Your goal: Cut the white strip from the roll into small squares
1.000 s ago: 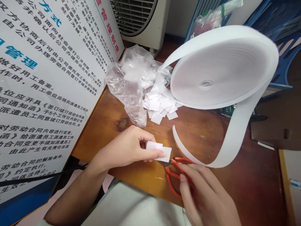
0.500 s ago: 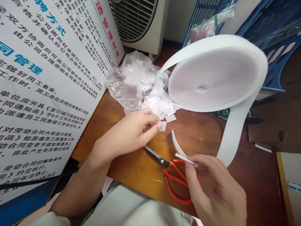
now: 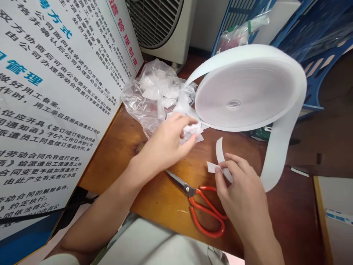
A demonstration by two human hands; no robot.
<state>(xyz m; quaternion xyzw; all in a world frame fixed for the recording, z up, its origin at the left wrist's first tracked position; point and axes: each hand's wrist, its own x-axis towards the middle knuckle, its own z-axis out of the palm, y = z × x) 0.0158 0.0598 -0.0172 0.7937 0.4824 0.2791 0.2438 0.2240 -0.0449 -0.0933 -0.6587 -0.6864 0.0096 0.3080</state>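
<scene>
Leftmost, left hand [image 3: 165, 141] reaching over the wooden table [image 3: 154, 195], fingers curled onto the pile of cut squares [image 3: 190, 129] beside the plastic bag [image 3: 149, 99]; seemingly pinching one, though hard to tell. Scissors [image 3: 202, 208] lying untouched below, between both hands. Further right, right hand [image 3: 242, 195] pinching the strip [image 3: 220, 162] end between thumb and fingertips, strip looping back up to the roll [image 3: 245, 92].

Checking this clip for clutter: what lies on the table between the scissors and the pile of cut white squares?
In the head view, only the left hand hangs over that stretch; below it, bare wood separates scissors and squares.
</scene>
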